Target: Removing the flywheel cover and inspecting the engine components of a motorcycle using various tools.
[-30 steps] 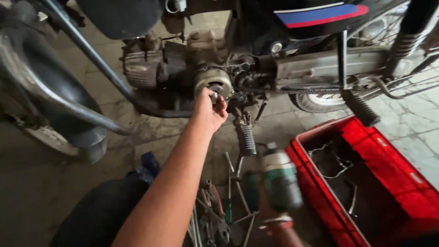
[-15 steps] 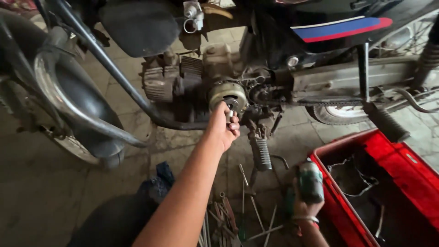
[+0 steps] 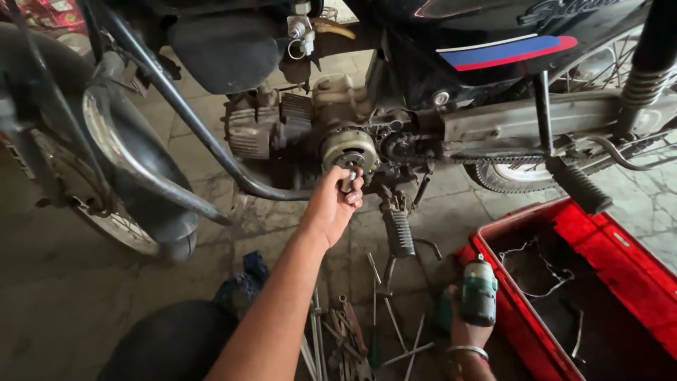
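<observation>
A motorcycle stands in front of me with its engine side exposed. My left hand (image 3: 336, 200) reaches up to the round metal flywheel (image 3: 347, 147) on the engine, fingers closed around a small metal socket-like piece (image 3: 348, 179) at its centre. My right hand (image 3: 464, 326) is low near the floor, gripping a green and black power impact wrench (image 3: 479, 291) that points upward. The footrest (image 3: 400, 232) hangs between my two hands.
A red plastic crate (image 3: 603, 243) with wires and small parts sits at the right. Several long hand tools (image 3: 345, 331) lie on the stone floor below my arm. The front wheel and mudguard (image 3: 127, 176) are at left, the chain and rear wheel (image 3: 515, 169) at right.
The view has tilted up and the motorcycle sits lower in frame. My right hand lowered the impact wrench toward the floor. My left hand stays on the flywheel centre.
</observation>
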